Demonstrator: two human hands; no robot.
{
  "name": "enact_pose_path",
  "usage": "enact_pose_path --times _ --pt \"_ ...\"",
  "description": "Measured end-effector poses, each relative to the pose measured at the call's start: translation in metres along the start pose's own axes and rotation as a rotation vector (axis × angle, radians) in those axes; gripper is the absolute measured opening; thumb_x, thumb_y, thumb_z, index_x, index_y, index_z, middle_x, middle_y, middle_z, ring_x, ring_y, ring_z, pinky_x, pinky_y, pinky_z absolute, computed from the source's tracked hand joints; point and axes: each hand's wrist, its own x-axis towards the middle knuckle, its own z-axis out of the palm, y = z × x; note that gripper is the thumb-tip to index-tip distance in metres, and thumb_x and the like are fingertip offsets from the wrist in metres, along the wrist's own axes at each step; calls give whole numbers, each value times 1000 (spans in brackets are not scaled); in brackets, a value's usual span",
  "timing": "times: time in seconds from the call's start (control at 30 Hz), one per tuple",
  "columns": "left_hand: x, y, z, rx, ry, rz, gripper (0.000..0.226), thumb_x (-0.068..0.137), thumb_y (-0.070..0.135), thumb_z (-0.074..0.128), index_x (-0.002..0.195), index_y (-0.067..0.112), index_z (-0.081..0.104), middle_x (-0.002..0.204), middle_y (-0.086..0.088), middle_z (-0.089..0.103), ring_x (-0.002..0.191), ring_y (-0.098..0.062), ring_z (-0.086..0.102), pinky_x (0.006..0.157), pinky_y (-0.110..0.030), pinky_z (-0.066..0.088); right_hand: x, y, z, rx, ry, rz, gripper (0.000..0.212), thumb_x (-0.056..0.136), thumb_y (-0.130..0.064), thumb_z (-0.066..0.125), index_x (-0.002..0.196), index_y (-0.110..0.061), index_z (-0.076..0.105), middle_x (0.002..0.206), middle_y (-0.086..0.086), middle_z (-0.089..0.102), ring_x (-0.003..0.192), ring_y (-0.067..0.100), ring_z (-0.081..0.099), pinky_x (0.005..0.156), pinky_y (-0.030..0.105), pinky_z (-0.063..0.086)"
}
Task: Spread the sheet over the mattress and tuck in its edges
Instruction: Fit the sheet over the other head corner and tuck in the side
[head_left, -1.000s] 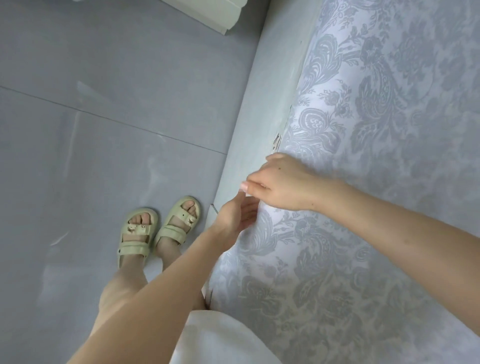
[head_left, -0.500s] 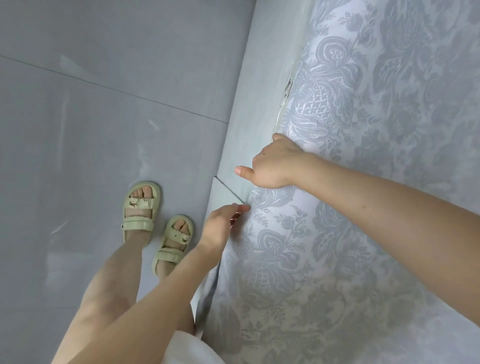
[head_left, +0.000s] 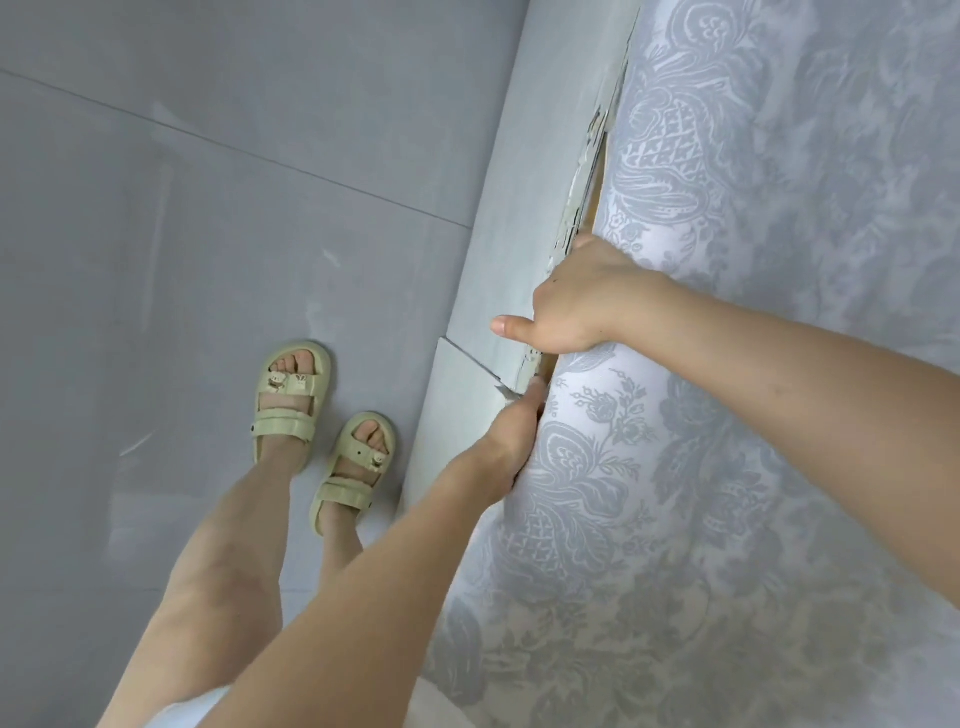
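Note:
A pale blue sheet (head_left: 753, 364) with a grey floral pattern covers the mattress across the right of the view. Its left edge runs down along the light grey bed frame (head_left: 524, 218). My right hand (head_left: 576, 306) sits at that edge, its fingers pushed down between the sheet and the frame and hidden, the thumb sticking out to the left. Just below it, my left hand (head_left: 511, 436) lies flat against the side of the mattress, its fingers slid into the same gap and mostly hidden.
The bed frame's top edge is chipped (head_left: 582, 197) just above my right hand. A seam in the frame (head_left: 467, 358) shows beside my left hand. My feet in pale green sandals (head_left: 322, 415) stand on the grey tiled floor (head_left: 182, 234) left of the bed.
Both hands have moved along the sheet's edge and pushed deeper into the gap by the frame. My left hand has gone from touching the edge to sliding in. My feet stepped along the bed.

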Motion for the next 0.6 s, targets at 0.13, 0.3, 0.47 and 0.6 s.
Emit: enact_pose_path --times 0.13,0.3,0.47,0.6 --pt "-3 10 -27 195 53 54 69 96 58 9 96 23 68 99 3 71 97 -14 64 94 -28 46 11 -1 0 61 20 -25 78 95 -59 1 112 -14 63 131 10 57 130 23 41 108 35 19" --pt "-8 0 -38 141 277 260 61 101 46 20 85 20 72 92 4 72 91 -15 65 93 -28 47 10 0 2 169 95 -21 73 98 -54 6 86 -11 64 103 10 66 118 26 50 105 34 22" --pt "-4 -3 -18 -5 111 109 57 101 48 16 97 21 66 108 0 68 96 -10 62 92 -23 39 1 14 14 77 575 3 59 98 -43 24 71 -14 67 73 6 67 87 30 60 111 44 23" --pt "0 2 -5 132 143 65 59 100 52 17 127 17 55 120 0 59 103 -9 51 92 -21 34 3 45 9 -42 479 162 68 97 -49 15 90 -15 73 91 1 70 111 21 52 116 52 0"
